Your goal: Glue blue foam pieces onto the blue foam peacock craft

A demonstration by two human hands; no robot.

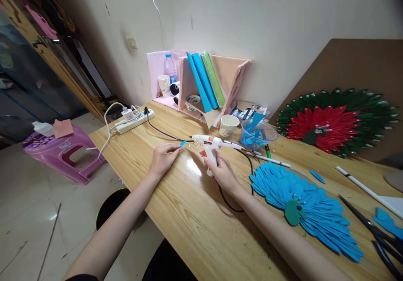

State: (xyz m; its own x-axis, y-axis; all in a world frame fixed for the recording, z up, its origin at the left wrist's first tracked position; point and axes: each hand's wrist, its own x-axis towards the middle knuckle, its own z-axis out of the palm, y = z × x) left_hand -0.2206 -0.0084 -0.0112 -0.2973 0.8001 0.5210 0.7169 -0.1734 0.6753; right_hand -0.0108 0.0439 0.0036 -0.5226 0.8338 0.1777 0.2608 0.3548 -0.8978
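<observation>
My right hand (220,170) grips a white hot glue gun (208,144) by its handle, nozzle pointing left, just above the wooden table (189,214). My left hand (163,157) pinches a small blue pointed piece (183,143) right at the nozzle tip. The gun's black cord (163,134) runs back to a white power strip (135,120). To the right of my right forearm lies a blue fan of layered feather shapes with a green body piece (305,203).
A clear bowl of blue pieces (258,135), a paper cup (228,125) and glue sticks (270,159) sit behind the gun. A red-and-green fan (333,121) leans at the back right. Scissors (374,230) lie at right. Foam sheets stand in a pink holder (208,84). A purple stool (63,151) stands left.
</observation>
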